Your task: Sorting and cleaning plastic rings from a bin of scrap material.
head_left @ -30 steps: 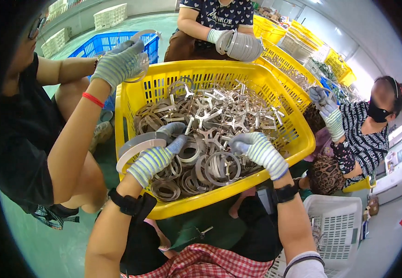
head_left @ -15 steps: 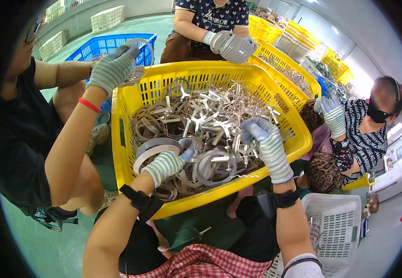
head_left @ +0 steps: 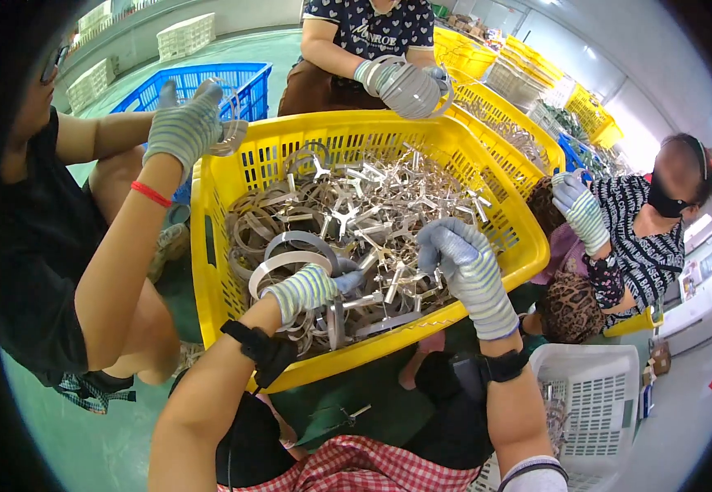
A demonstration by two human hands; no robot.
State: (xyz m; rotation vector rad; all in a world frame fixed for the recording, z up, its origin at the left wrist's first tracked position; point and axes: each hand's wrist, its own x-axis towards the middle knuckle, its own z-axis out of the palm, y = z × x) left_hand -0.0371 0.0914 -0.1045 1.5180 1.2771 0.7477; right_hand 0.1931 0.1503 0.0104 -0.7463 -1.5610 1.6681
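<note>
My left hand (head_left: 307, 293), in a striped glove with grey fingers, is closed around thin metal rings (head_left: 278, 266), one pale and one darker grey. They stand out to the left of the fingers, over the near left part of a yellow plastic basket (head_left: 339, 373). My right hand (head_left: 466, 275), gloved alike, hangs over the near right part with its fingers curled together. Whatever its fingertips hold, if anything, cannot be made out. Below both hands lies a heap of shiny three-armed metal pieces (head_left: 343, 217), short metal rods and loose rings.
A co-worker's gloved hand (head_left: 184, 131) at the left holds rings; another's hand (head_left: 384, 78) at the far side carries a ring stack. At right sits a third person (head_left: 643, 213). A blue crate (head_left: 249, 86), more yellow baskets (head_left: 528, 135) and a white crate (head_left: 593, 357) stand around.
My left hand has moved slightly right with its rings. My right hand has shifted slightly left and down. A large loose ring near the heap's front no longer shows there. The left co-worker's hand has moved left.
</note>
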